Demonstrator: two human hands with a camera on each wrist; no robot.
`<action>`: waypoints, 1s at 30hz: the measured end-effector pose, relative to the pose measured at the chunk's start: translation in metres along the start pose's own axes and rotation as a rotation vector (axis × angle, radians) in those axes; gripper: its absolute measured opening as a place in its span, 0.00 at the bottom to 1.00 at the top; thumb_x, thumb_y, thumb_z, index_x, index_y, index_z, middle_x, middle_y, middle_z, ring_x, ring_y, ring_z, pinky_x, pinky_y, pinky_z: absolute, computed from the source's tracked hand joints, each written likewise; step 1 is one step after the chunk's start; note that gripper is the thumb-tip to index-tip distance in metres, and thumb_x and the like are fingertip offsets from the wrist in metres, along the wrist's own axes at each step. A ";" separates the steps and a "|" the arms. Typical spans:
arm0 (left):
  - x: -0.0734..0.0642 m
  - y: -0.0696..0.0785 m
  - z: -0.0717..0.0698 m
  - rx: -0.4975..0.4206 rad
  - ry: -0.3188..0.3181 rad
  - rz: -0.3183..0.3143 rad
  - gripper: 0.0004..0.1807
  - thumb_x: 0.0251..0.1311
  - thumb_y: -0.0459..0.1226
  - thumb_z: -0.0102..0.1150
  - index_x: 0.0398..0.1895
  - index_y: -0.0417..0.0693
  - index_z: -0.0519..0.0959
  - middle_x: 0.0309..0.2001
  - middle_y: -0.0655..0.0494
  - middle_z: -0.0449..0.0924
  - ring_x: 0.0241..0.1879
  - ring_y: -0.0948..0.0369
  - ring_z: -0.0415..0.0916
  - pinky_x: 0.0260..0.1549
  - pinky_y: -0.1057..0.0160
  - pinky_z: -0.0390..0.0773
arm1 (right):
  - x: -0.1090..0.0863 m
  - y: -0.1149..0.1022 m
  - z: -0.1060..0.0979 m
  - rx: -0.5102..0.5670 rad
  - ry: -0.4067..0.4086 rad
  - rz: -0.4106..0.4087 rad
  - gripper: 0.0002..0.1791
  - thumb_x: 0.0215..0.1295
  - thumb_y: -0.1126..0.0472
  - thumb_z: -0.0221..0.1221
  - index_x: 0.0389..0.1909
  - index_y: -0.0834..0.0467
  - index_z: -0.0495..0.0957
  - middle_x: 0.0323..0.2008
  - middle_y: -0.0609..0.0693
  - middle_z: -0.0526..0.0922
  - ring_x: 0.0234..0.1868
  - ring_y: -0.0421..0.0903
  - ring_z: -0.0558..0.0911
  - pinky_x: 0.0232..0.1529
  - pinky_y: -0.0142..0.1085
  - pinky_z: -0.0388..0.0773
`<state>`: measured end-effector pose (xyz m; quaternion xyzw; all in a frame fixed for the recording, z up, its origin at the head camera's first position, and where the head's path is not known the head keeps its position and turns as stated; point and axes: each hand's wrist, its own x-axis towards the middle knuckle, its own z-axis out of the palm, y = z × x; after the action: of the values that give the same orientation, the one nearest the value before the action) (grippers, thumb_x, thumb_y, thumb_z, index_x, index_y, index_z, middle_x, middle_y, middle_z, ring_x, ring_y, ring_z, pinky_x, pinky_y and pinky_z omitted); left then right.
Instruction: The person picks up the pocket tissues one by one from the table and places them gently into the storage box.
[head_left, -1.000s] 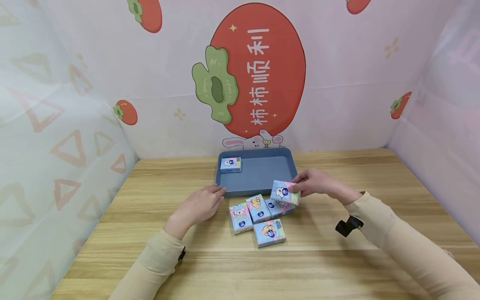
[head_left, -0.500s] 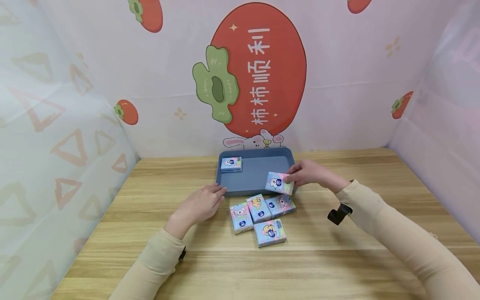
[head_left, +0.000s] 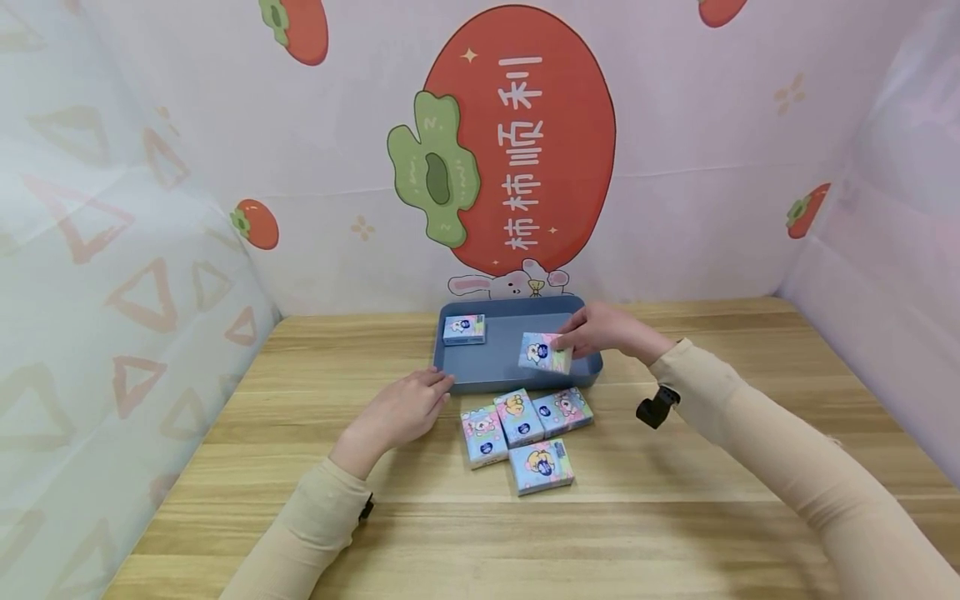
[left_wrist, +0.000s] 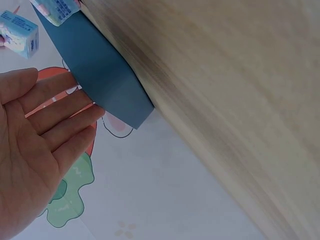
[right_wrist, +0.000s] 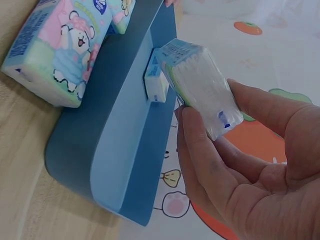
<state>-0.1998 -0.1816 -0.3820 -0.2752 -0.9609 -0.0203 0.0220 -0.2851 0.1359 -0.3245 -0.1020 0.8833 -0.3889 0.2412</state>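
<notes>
My right hand point(head_left: 603, 327) pinches a tissue pack point(head_left: 543, 352) between thumb and fingers, over the right part of the blue tray point(head_left: 487, 387). In the right wrist view the held pack point(right_wrist: 202, 85) shows its wrapped white end, tilted above the tray. My left hand point(head_left: 401, 408) touches the tray's front left corner; in the left wrist view its fingers point(left_wrist: 65, 112) are nearly straight, tips against the tray wall. Another tissue pack point(head_left: 464, 329) lies in the tray's back left corner.
Several printed tissue packs point(head_left: 519, 417) lie on the wooden table point(head_left: 420, 542) just in front of the tray, one point(head_left: 541, 467) nearer me than the others. A patterned cloth wall point(head_left: 337, 250) rises behind the tray, with more cloth walls at both sides.
My right hand has carried the tissue pack left and away from me, from above the packs on the table to over the tray. My left hand has stayed at the tray's corner.
</notes>
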 end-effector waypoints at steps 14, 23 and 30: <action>0.000 0.001 0.000 -0.002 0.007 -0.004 0.20 0.70 0.39 0.45 0.59 0.40 0.75 0.59 0.42 0.75 0.62 0.48 0.70 0.62 0.50 0.70 | 0.024 -0.015 0.001 0.041 0.006 0.063 0.25 0.59 0.52 0.64 0.53 0.64 0.77 0.48 0.59 0.82 0.45 0.51 0.83 0.55 0.45 0.78; 0.000 0.001 0.000 -0.007 -0.002 -0.013 0.21 0.71 0.40 0.44 0.60 0.40 0.74 0.60 0.42 0.74 0.63 0.47 0.69 0.63 0.50 0.69 | 0.041 -0.016 0.001 0.109 0.010 0.067 0.24 0.59 0.53 0.64 0.51 0.64 0.79 0.49 0.59 0.82 0.46 0.51 0.82 0.58 0.47 0.76; 0.000 0.001 0.001 -0.004 -0.003 -0.015 0.21 0.70 0.40 0.44 0.60 0.40 0.74 0.60 0.42 0.74 0.63 0.48 0.69 0.62 0.50 0.70 | 0.052 -0.015 -0.001 0.168 0.015 0.086 0.24 0.58 0.53 0.65 0.52 0.63 0.78 0.51 0.59 0.80 0.49 0.54 0.80 0.59 0.47 0.75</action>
<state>-0.1993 -0.1808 -0.3826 -0.2679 -0.9630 -0.0221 0.0197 -0.3303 0.1074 -0.3313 -0.0405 0.8530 -0.4514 0.2588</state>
